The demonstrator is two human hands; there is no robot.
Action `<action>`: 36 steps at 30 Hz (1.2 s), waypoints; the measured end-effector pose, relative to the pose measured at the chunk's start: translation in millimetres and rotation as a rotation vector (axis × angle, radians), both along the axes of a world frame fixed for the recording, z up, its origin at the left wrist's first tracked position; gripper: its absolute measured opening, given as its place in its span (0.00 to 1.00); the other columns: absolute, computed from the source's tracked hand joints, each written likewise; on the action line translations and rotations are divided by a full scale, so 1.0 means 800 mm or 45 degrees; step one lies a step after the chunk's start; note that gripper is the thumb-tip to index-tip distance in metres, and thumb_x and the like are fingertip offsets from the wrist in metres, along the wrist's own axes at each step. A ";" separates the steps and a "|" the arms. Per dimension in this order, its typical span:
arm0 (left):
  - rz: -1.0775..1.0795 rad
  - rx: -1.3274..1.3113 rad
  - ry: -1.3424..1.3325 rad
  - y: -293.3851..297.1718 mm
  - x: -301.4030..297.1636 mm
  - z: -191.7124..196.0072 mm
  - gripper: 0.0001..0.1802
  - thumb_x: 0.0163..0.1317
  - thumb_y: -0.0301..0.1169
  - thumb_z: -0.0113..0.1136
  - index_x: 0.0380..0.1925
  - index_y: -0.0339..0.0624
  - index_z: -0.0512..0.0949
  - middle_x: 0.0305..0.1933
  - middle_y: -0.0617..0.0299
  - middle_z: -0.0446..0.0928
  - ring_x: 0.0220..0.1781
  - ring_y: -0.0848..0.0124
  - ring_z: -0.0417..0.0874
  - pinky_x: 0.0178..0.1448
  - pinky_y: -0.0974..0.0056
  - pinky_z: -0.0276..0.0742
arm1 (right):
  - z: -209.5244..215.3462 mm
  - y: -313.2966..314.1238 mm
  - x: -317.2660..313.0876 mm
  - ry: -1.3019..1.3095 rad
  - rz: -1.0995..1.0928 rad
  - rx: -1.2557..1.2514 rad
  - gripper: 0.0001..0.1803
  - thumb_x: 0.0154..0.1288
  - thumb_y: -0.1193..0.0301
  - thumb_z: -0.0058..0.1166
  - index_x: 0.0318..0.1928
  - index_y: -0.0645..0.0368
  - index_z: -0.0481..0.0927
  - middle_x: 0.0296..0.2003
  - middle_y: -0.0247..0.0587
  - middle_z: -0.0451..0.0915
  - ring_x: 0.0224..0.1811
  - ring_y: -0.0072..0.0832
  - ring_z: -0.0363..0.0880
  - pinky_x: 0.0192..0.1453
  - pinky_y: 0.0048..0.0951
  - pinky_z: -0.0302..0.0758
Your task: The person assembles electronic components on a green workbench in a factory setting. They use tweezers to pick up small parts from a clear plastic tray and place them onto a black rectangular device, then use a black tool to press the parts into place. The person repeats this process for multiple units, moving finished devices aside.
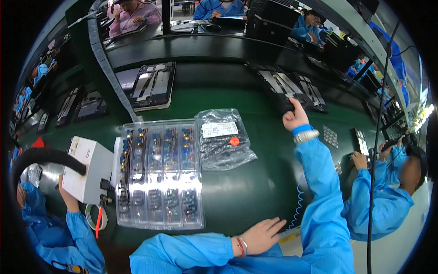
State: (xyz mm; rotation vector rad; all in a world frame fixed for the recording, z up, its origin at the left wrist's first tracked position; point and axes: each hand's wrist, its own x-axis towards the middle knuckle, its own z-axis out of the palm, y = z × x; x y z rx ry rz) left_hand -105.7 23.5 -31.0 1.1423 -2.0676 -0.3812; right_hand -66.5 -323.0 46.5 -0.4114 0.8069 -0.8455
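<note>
My right arm stretches far forward across the green bench. My right hand is at the near corner of an opened tablet, its index finger laid over the edge and the other fingers curled. Bright metallic strips show inside the dark tablet casing. Close to my body, my left hand lies low over the bench edge with its fingers stretched out, holding nothing. Left of centre stands a clear compartment tray of small cable parts and modules. Beside it lies a clear plastic bag with dark contents, a white label and an orange sticker.
More opened tablets lie at the back left and right. A white box with a black hose and a tape roll are at left. A blue coiled cord hangs right. Co-workers sit on both sides and opposite.
</note>
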 end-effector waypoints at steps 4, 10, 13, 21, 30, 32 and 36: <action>0.113 0.149 0.384 -0.015 0.019 0.012 0.14 0.50 0.29 0.52 0.37 0.34 0.69 0.60 0.44 0.61 0.60 0.51 0.66 0.57 0.57 0.69 | 0.019 0.112 -0.091 -0.165 0.373 -0.069 0.04 0.62 0.67 0.50 0.30 0.49 0.74 0.23 0.27 0.79 0.06 0.16 0.48 0.11 0.18 0.47; 0.269 0.154 1.932 -0.022 0.010 0.051 0.42 0.63 0.46 0.48 0.66 0.40 0.38 0.66 0.50 0.50 0.63 0.61 0.62 0.63 0.56 0.59 | -0.005 0.282 -0.182 -0.106 0.298 -0.233 0.18 0.61 0.73 0.48 0.52 0.58 0.68 0.41 0.35 0.76 0.34 0.20 0.77 0.25 0.18 0.69; 0.694 0.094 2.077 -0.027 0.006 0.067 0.30 0.61 0.30 0.52 0.60 0.37 0.53 0.55 0.54 0.65 0.53 0.67 0.71 0.55 0.62 0.68 | -0.020 0.351 -0.187 -0.073 0.235 -0.353 0.24 0.58 0.75 0.51 0.57 0.60 0.64 0.47 0.37 0.74 0.39 0.23 0.77 0.27 0.18 0.71; 0.416 0.639 1.746 0.078 0.053 0.117 0.30 0.57 0.24 0.53 0.60 0.34 0.56 0.55 0.56 0.67 0.57 0.72 0.67 0.60 0.65 0.63 | -0.005 0.341 -0.225 0.111 -0.075 -0.378 0.49 0.53 0.34 0.39 0.60 0.66 0.59 0.33 0.34 0.74 0.25 0.18 0.69 0.27 0.20 0.68; 0.779 0.322 0.630 0.097 0.072 0.123 0.36 0.52 0.30 0.61 0.59 0.30 0.56 0.59 0.46 0.62 0.61 0.57 0.64 0.63 0.57 0.59 | -0.029 0.346 -0.239 0.151 0.283 -0.459 0.20 0.59 0.72 0.50 0.52 0.66 0.68 0.43 0.43 0.77 0.41 0.29 0.78 0.45 0.30 0.76; 0.869 -0.029 0.189 0.107 0.065 0.121 0.33 0.45 0.31 0.64 0.53 0.35 0.65 0.57 0.43 0.64 0.59 0.48 0.65 0.61 0.52 0.60 | -0.037 0.361 -0.222 0.157 0.099 -0.305 0.14 0.62 0.72 0.48 0.48 0.62 0.69 0.32 0.35 0.77 0.21 0.18 0.70 0.23 0.20 0.67; 0.897 0.015 -0.291 0.110 0.021 0.088 0.26 0.45 0.39 0.63 0.48 0.47 0.73 0.55 0.62 0.70 0.56 0.61 0.70 0.56 0.53 0.65 | -0.056 0.377 -0.200 0.071 0.084 -0.272 0.06 0.66 0.70 0.46 0.41 0.57 0.69 0.22 0.28 0.70 0.11 0.12 0.55 0.14 0.18 0.53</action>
